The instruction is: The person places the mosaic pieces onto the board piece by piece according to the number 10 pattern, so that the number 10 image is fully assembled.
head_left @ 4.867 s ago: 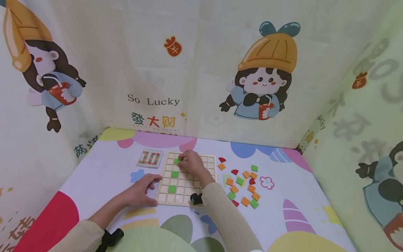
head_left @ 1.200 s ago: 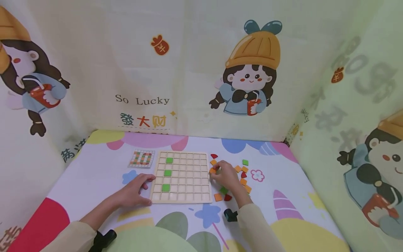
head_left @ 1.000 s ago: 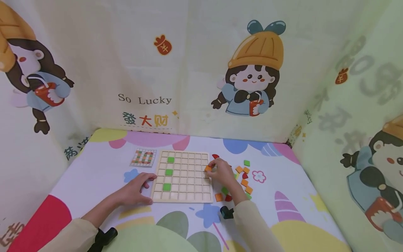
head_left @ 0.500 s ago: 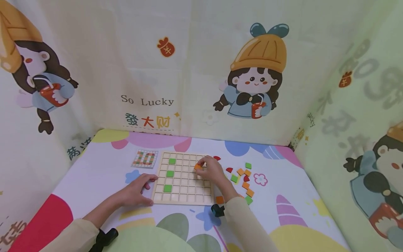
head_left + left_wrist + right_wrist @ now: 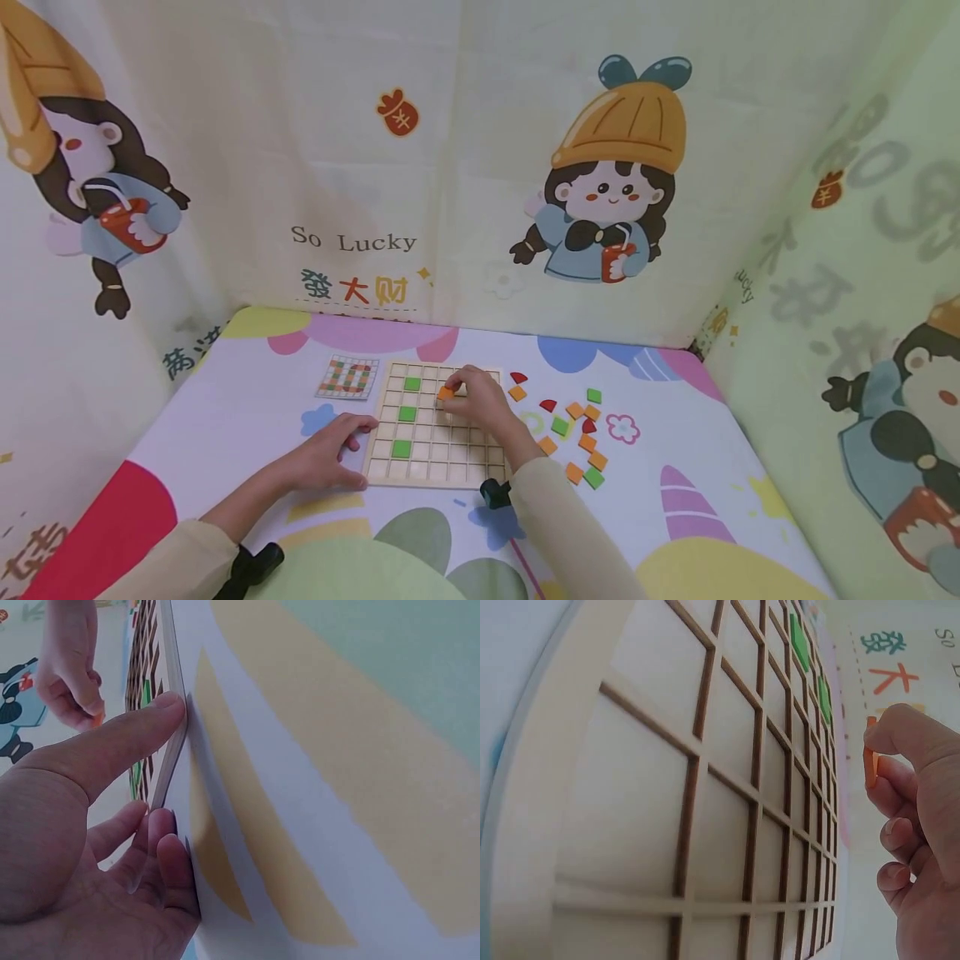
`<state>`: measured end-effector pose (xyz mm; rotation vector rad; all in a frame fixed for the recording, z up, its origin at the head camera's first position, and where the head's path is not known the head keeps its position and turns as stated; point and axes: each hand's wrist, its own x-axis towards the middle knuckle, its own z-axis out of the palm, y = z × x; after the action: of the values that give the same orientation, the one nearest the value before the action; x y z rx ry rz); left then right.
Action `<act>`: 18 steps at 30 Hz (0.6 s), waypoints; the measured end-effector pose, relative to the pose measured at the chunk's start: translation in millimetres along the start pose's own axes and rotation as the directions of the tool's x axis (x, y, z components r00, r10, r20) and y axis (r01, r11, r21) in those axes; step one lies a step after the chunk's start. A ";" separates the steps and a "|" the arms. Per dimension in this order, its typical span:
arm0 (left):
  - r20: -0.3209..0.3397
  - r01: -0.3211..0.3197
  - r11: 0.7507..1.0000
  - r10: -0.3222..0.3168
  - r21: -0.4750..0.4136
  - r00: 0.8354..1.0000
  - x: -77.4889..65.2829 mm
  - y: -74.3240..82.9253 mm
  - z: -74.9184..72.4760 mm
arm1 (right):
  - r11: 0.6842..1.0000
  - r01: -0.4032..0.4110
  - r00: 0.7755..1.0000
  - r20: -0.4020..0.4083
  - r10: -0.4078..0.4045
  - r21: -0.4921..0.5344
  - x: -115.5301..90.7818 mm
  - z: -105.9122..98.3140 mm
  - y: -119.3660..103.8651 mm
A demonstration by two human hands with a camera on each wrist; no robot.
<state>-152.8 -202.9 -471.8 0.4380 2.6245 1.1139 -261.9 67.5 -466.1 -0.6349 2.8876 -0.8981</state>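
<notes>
A wooden grid board [image 5: 442, 474] lies on the table with three green square tiles in one column: a far one [image 5: 412, 384], a middle one [image 5: 407, 414] and a near one [image 5: 401, 449]. Over the board's far half, my right hand [image 5: 482, 402] pinches an orange square tile [image 5: 446, 393] between thumb and fingers. The right wrist view shows this orange tile [image 5: 869, 761] on edge, raised off the grid. At the board's left side rests my left hand [image 5: 327, 457]. In the left wrist view its thumb [image 5: 135, 731] touches the board's rim, the other fingers loosely bent.
Right of the board lie several loose orange tiles [image 5: 587, 443], green tiles [image 5: 560, 427] and red quarter-round pieces [image 5: 548, 406]. A printed pattern card [image 5: 348, 377] lies off the board's far left corner. Printed cloth walls [image 5: 480, 208] stand around the table.
Earlier my right hand was at the far green tile, then at the loose pieces. It took an orange tile there and carried it left over the board. The left hand stayed put.
</notes>
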 end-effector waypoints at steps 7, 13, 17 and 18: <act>-0.006 -0.011 1.000 0.011 -0.003 1.000 0.1 0.4 -0.5 | 1.000 0.009 1.000 0.018 -0.009 0.010 4.7 8.6 -8.0; -0.004 -0.022 1.000 0.022 0.003 1.000 0.3 -4.0 1.1 | 0.999 0.011 1.000 0.019 -0.012 0.037 5.6 14.8 -11.8; -0.002 -0.008 1.000 0.008 0.013 1.000 1.1 -5.1 1.3 | 1.000 0.010 1.000 0.017 -0.010 0.021 6.6 16.8 -14.4; -0.002 -0.004 1.000 0.004 0.015 1.000 1.1 -4.9 1.2 | 1.000 0.008 1.000 0.020 -0.008 0.021 7.1 17.1 -15.0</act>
<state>-154.2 -204.9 -476.2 0.4457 2.6361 1.0973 -260.0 44.4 -471.5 -0.6500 2.8563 -0.9169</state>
